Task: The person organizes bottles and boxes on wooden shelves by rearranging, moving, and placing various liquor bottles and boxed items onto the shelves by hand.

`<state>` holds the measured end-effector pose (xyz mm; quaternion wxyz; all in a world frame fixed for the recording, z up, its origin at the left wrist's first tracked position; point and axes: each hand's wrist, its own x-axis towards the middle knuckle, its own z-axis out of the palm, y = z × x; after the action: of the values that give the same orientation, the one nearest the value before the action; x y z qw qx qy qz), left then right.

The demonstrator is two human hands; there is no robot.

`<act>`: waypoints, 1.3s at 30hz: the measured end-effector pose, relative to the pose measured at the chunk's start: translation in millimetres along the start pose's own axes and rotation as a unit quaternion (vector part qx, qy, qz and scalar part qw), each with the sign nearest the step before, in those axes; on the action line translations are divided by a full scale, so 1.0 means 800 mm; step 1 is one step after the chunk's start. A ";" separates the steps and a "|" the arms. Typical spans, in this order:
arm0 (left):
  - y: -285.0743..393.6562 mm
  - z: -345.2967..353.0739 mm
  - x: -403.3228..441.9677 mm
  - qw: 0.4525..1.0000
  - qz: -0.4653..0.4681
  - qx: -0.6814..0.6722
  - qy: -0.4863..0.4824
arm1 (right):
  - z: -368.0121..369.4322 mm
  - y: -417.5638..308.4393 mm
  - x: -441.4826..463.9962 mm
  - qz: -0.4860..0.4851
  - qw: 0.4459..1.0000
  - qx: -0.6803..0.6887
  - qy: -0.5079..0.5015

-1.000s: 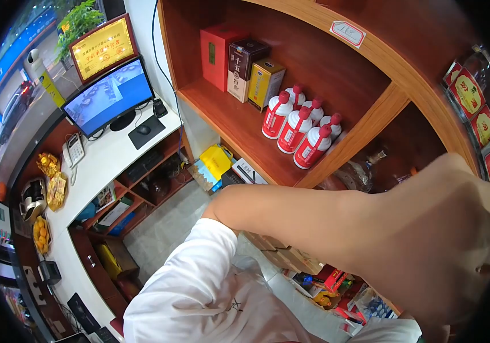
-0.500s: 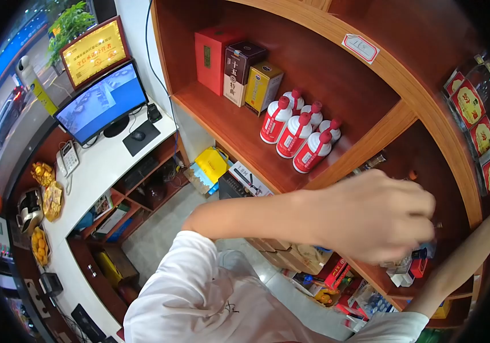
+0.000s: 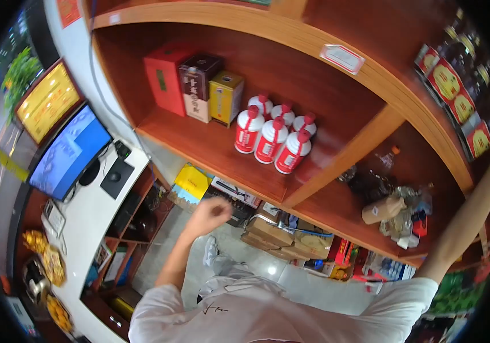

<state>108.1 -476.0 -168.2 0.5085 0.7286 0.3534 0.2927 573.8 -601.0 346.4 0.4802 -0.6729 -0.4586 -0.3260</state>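
Observation:
My left hand (image 3: 210,216) is held in front of my body below the shelf, its fingers curled together and nothing visible in them. Behind it, near the floor, are a yellow box (image 3: 193,181) and a dark case (image 3: 236,208); I cannot tell whether the hand touches either. My right arm (image 3: 465,231) stretches up along the right side of the shelving, and its hand is lost in the dark edge of the view. Nearest to that arm's far end are dark bottles in red-and-gold labelled packs (image 3: 462,107) on the upper shelf.
Several white bottles with red caps (image 3: 270,140) stand on the wooden shelf beside red (image 3: 165,83), dark and yellow boxes. A lower right compartment holds a brown bottle (image 3: 383,210) and clear glassware. Cardboard boxes (image 3: 273,231) sit below. At left is a white counter (image 3: 93,214) with a monitor (image 3: 70,154).
My left hand has moved from in front of the right compartment leftward and down towards my body. The view has turned, so the shelves appear shifted left. My right arm remains stretched to the right.

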 end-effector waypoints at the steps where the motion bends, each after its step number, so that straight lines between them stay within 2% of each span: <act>1: -0.050 0.002 -0.030 0.995 -0.025 -0.084 0.045 | 0.004 -0.006 -0.009 -0.022 0.999 0.037 0.010; 2: -0.138 -0.003 -0.068 0.987 -0.139 -0.080 0.027 | 0.008 -0.002 -0.009 -0.043 0.996 0.071 0.021; 4: -0.167 -0.002 -0.144 0.948 -0.257 -0.170 0.077 | 0.009 0.020 0.015 -0.039 0.997 0.031 0.065; 5: -0.183 -0.001 -0.171 0.917 -0.318 -0.209 0.117 | 0.008 0.028 0.019 -0.056 0.995 0.053 0.061; 8: -0.168 0.001 -0.200 0.893 -0.359 -0.222 0.157 | 0.010 0.024 0.010 -0.061 0.991 0.108 0.052; 9: -0.169 0.000 -0.199 0.896 -0.344 -0.231 0.158 | 0.009 0.022 0.009 -0.056 0.991 0.109 0.053; 12: -0.180 0.000 -0.165 0.949 -0.216 -0.181 0.141 | 0.007 0.022 0.008 -0.035 0.990 0.130 0.046; 13: -0.189 0.003 -0.146 0.966 -0.183 -0.124 0.131 | 0.007 0.025 0.012 -0.028 0.989 0.138 0.044; 14: -0.192 0.006 -0.126 0.979 -0.149 -0.068 0.119 | -0.011 0.100 0.056 -0.004 0.982 0.186 0.023; 16: -0.155 0.022 -0.092 0.989 -0.089 0.032 0.110 | -0.009 0.059 0.035 -0.012 0.989 0.141 0.049; 19: -0.121 0.054 -0.066 0.997 -0.047 -0.018 0.065 | -0.026 0.036 0.028 -0.010 0.994 0.087 0.069; 22: -0.111 0.088 -0.072 0.998 -0.063 0.011 0.028 | -0.047 -0.002 -0.004 -0.036 0.996 0.011 0.086; 25: -0.138 0.123 -0.093 0.995 -0.096 -0.001 0.018 | -0.072 -0.042 -0.074 -0.162 0.972 -0.144 0.086; 28: -0.160 0.143 -0.116 0.987 -0.148 -0.064 0.003 | -0.092 0.045 -0.050 -0.325 0.923 -0.185 0.090; 30: -0.180 0.152 -0.128 0.988 -0.140 -0.059 0.010 | -0.067 -0.009 -0.130 -0.291 0.942 -0.156 0.057; 32: -0.189 0.161 -0.129 0.989 -0.132 -0.058 0.015 | -0.048 -0.028 -0.190 -0.328 0.940 -0.076 -0.054; 34: -0.182 0.160 -0.130 0.989 -0.132 -0.054 0.024 | -0.027 -0.039 -0.238 -0.358 0.923 -0.126 -0.059; 39: -0.152 0.156 -0.128 0.994 -0.098 -0.027 0.029 | -0.001 -0.004 -0.262 -0.306 0.940 -0.145 -0.049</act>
<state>120.5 -597.9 -329.8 0.5438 0.6674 0.4299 0.2721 494.1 -665.3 163.7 0.2314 -0.5775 -0.6128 -0.4873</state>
